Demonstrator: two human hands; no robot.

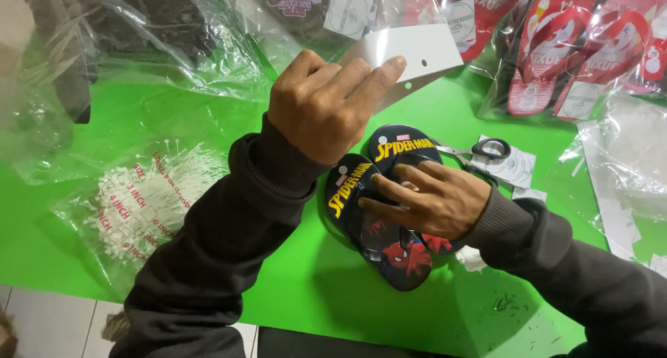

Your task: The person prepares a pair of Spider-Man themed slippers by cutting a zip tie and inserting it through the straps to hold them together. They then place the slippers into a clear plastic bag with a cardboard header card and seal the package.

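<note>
A pair of small dark flip-flops [392, 250] with a red cartoon print lies stacked on the green table [347, 295]. My right hand [431, 198] presses flat on top of them, fingers spread across the straps. My left hand [323, 104] is raised above the pair and grips a clear plastic bag by its white header strip [424, 49], which has punched holes. Both arms wear dark sleeves.
Scissors [479, 153] with black handles lie just right of the flip-flops on paper labels. A bag of white plastic tag pins [149, 198] sits at left. Bagged red flip-flops [563, 52] and other clear bags crowd the back edge. Empty clear bags [625, 170] lie at right.
</note>
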